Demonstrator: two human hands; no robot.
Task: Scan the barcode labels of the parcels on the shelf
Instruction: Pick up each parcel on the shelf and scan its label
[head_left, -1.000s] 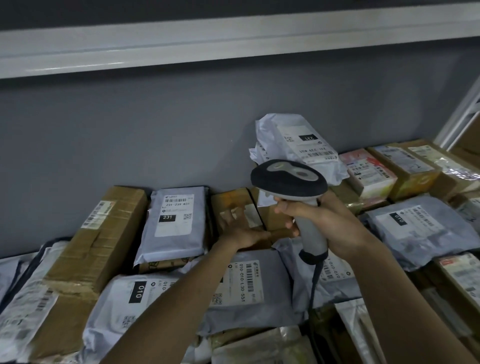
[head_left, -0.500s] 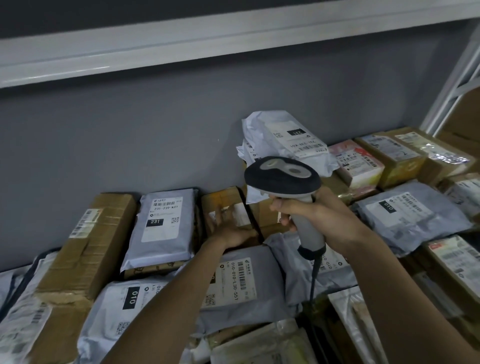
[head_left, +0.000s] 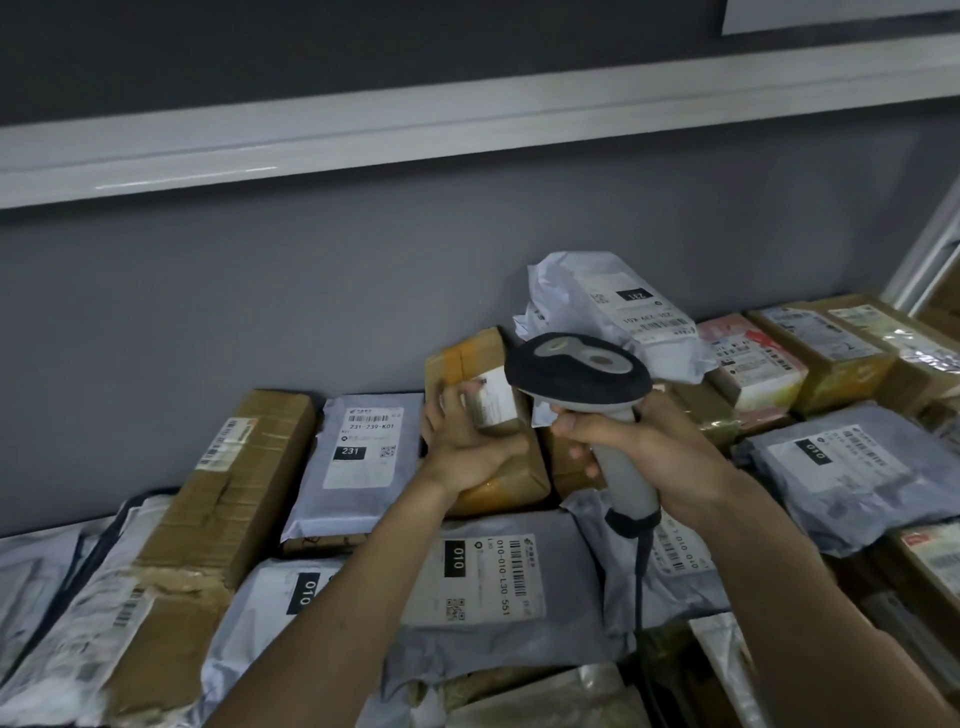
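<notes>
Nearest, a grey plastic mailer bag labelled 010 (head_left: 493, 571) lies flat on the shelf. Above it the right hand (head_left: 639, 447) grips the grey handheld barcode scanner (head_left: 582, 384), while the left hand (head_left: 462, 441) holds a tilted brown cardboard parcel (head_left: 483, 415) against the grey wall (head_left: 260, 301).

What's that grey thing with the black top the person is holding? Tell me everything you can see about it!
It is a handheld barcode scanner. It looks like plastic: a wide black head with a light grey inset on top, and a pale grey handle that runs down to a dark collar, where a dark cable hangs from it. The right hand grips the handle, holding it roughly upright above the parcels, close beside the brown box that the left hand holds. Its scanning window faces away and cannot be seen.
</notes>
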